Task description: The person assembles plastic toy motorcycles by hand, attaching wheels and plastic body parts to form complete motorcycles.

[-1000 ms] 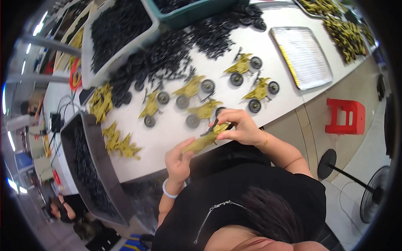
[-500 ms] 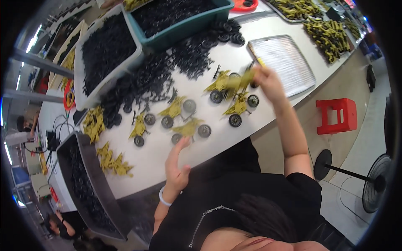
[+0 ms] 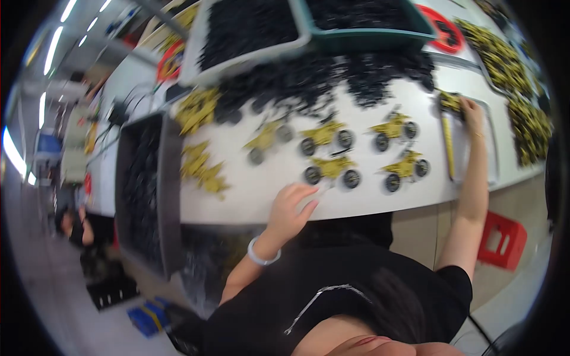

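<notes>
My right hand is stretched out far to the right over a white tray, its fingers on a yellow toy motorbike part at the tray's far left corner. My left hand rests at the near edge of the white table, fingers apart and holding nothing. Just beyond it stand several yellow toy motorbikes with black wheels, in two loose rows. A long yellow strip lies along the tray's left side.
Loose black wheels are heaped behind the bikes, in front of a white bin and a teal bin of black parts. A dark bin stands at left with yellow frames beside it. A red stool sits lower right.
My right hand carried a yellow piece from in front of my body out to the tray on the right. My left hand let go of it and now rests open at the table's edge.
</notes>
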Tool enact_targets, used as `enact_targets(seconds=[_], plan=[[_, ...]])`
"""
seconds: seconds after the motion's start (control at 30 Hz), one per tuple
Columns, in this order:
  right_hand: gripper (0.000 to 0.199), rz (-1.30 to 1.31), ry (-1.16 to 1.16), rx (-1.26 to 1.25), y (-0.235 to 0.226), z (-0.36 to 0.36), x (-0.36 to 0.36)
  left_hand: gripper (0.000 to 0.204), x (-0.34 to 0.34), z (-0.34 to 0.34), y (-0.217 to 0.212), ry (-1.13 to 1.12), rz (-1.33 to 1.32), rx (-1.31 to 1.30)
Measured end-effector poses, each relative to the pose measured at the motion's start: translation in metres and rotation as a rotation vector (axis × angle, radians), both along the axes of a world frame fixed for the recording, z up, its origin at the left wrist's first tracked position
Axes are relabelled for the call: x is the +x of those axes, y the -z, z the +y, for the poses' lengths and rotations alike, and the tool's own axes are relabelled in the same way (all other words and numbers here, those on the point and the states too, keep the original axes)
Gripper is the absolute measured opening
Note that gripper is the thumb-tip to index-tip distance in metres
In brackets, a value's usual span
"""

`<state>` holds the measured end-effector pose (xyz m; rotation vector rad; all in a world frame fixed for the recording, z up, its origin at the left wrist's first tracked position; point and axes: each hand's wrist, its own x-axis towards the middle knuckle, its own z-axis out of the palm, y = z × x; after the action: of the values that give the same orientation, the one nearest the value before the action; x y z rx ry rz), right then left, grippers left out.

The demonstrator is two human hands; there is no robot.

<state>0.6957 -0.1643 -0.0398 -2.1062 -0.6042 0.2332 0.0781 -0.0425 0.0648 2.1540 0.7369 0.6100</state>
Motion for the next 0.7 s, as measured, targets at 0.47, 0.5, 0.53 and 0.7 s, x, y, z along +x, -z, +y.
enact_targets(seconds=[0.47,0.5,0.53,0.7], plan=[[0.024,-0.268,-0.364,0.138,-0.059,0.015,-0.272,0.052,-0.063,0.112,0.027,-0.496,0.332,0.493],[0.023,-0.281,-0.408,0.166,-0.068,0.017,-0.292,0.051,-0.069,0.119,0.028,-0.526,0.401,0.531],[0.022,-0.227,-0.446,0.189,-0.071,0.018,-0.308,0.051,-0.075,0.123,0.029,-0.550,0.471,0.571],[0.018,-0.166,-0.609,0.168,-0.084,0.027,-0.361,0.037,-0.112,0.128,0.013,-0.699,0.688,0.471]])
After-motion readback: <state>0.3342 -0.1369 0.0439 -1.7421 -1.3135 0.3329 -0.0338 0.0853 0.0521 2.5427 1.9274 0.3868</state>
